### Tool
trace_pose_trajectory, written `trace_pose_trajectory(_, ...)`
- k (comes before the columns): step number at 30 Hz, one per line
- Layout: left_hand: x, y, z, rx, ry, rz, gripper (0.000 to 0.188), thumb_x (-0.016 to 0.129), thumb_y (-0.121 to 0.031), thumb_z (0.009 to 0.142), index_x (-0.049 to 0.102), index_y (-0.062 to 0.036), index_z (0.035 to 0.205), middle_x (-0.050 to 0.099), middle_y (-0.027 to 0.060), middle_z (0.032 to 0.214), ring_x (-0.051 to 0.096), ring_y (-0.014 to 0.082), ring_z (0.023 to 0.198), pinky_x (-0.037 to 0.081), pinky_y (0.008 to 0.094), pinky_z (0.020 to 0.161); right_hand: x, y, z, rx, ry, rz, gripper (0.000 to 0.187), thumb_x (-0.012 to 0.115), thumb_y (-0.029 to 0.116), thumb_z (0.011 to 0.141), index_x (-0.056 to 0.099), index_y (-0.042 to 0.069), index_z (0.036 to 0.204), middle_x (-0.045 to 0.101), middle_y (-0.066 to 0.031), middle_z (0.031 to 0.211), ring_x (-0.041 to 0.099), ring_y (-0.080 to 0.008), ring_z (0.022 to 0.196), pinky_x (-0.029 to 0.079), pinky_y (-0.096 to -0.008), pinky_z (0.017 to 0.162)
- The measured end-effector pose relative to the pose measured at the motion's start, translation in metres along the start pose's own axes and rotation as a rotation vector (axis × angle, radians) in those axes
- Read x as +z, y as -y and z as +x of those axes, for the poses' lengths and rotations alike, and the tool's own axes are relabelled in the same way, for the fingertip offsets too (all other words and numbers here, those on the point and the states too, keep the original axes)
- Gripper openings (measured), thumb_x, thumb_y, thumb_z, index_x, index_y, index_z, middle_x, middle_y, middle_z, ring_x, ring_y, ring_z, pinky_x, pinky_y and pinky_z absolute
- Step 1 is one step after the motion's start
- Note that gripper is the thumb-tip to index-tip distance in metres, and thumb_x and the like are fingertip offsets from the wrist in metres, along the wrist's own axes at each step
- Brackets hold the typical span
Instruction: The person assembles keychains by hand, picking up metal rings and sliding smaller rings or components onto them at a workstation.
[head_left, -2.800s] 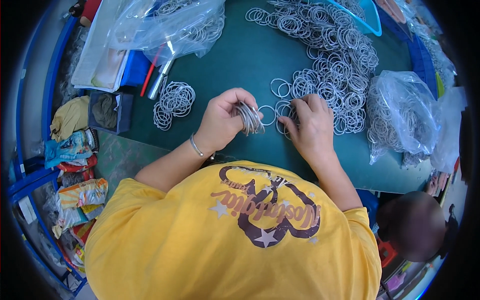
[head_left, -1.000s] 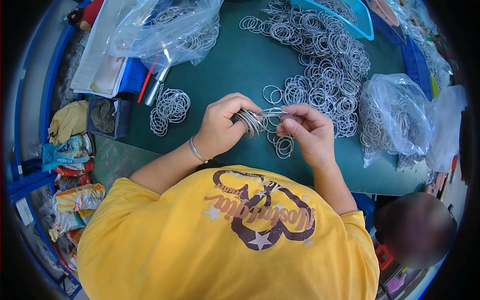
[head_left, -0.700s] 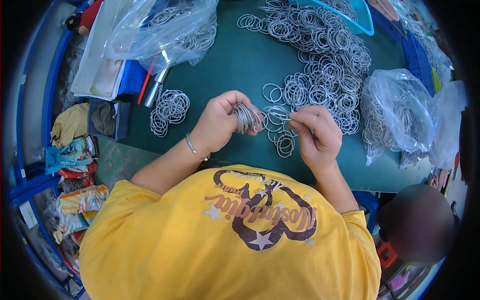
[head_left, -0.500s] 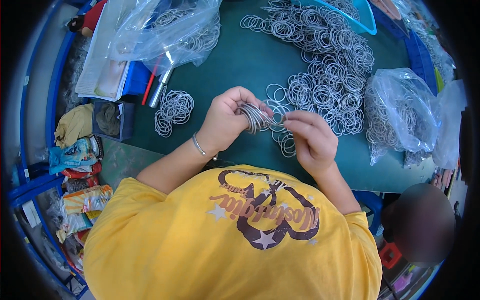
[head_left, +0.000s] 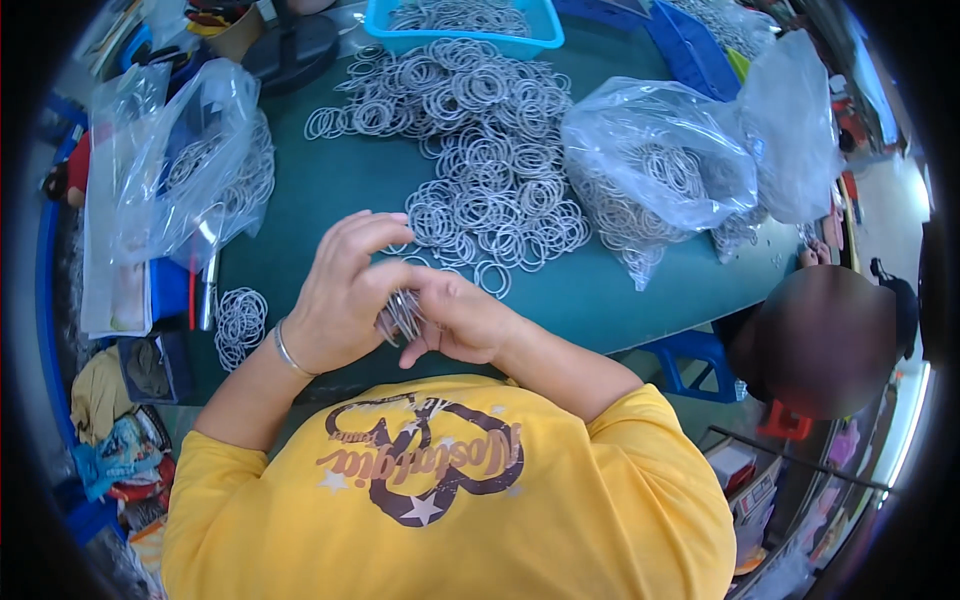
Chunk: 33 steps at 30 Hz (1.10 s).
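Note:
A bundle of thin silvery metal rings (head_left: 402, 314) is held low between my two hands, in front of my yellow shirt. My left hand (head_left: 340, 285), with a bangle on its wrist, curls round the bundle from the left. From the right, my right hand (head_left: 465, 318) closes on the same rings, its fingers partly hiding them. Just beyond my fingers, a loose ring (head_left: 492, 280) lies at the near edge of a big spread heap of metal rings (head_left: 500, 160) on the green table (head_left: 300, 190).
A turquoise basin (head_left: 460, 42) of rings stands at the back. Clear bags of rings (head_left: 655, 165) lie to the right, another bag (head_left: 220, 165) to the left. A small ring pile (head_left: 241, 328) sits at left. Beyond a blue stool (head_left: 695, 365), another person (head_left: 825, 340) is at right.
The view has swung right, shifting the scene leftward. My right hand has left the loose rings at the heap's edge and come against the bundle in my left hand.

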<state>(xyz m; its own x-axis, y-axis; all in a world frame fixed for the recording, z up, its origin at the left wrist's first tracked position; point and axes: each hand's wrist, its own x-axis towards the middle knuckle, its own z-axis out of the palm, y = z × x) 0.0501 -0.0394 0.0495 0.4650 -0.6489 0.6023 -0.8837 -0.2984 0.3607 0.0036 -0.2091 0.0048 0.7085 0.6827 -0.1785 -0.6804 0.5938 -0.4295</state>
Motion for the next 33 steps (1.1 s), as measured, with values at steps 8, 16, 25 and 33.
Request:
trace_pose_trajectory(8, 0.019, -0.009, 0.006, -0.059, 0.062, -0.102, 0.068, 0.074, -0.005, 0.064, 0.044, -0.0072, 0.125, 0.051, 0.0134, 0.116, 0.052, 0.0314, 0.105, 0.042, 0.0405, 0.091, 0.018, 0.021, -0.019, -0.151, -0.315, -0.622, 0.045, 0.078, 0.007, 0.067, 0.056, 0.004, 0.106, 0.060, -0.0025, 0.084, 0.058, -0.0085, 0.063, 0.048, -0.0208, 0.047)
trace_pose_trajectory(16, -0.002, -0.008, -0.021, -0.431, -0.087, -0.369, 0.067, 0.068, 0.008, 0.071, 0.037, -0.0010, 0.129, 0.051, 0.0153, 0.117, 0.059, 0.0219, 0.099, 0.046, 0.0321, 0.088, 0.007, 0.164, -0.107, -1.110, -1.197, -1.518, 0.036, 0.072, 0.006, 0.069, 0.059, 0.002, 0.102, 0.060, -0.0035, 0.084, 0.056, -0.0112, 0.072, 0.047, -0.0238, 0.065)
trace_pose_trajectory(25, 0.005, -0.013, -0.024, -0.625, -0.292, -0.409, 0.047, 0.066, 0.004, 0.076, 0.049, -0.0030, 0.119, 0.058, 0.0104, 0.104, 0.063, 0.0153, 0.084, 0.050, 0.0249, 0.072, -0.040, 0.275, -0.142, -0.497, -1.324, -2.139, 0.067, 0.067, 0.048, 0.078, 0.056, -0.003, 0.119, 0.059, -0.0238, 0.116, 0.053, -0.0342, 0.113, 0.040, -0.0377, 0.097)
trace_pose_trajectory(33, 0.010, -0.009, -0.041, -0.714, 0.009, -0.186, 0.019, 0.063, 0.003, 0.078, 0.061, -0.0015, 0.097, 0.058, 0.0068, 0.092, 0.056, 0.0107, 0.069, 0.045, 0.0203, 0.060, -0.128, 0.384, -0.262, -0.597, -1.365, -1.855, 0.043, 0.064, 0.026, 0.085, 0.057, -0.003, 0.115, 0.065, -0.0078, 0.101, 0.059, -0.0159, 0.095, 0.045, -0.0260, 0.084)
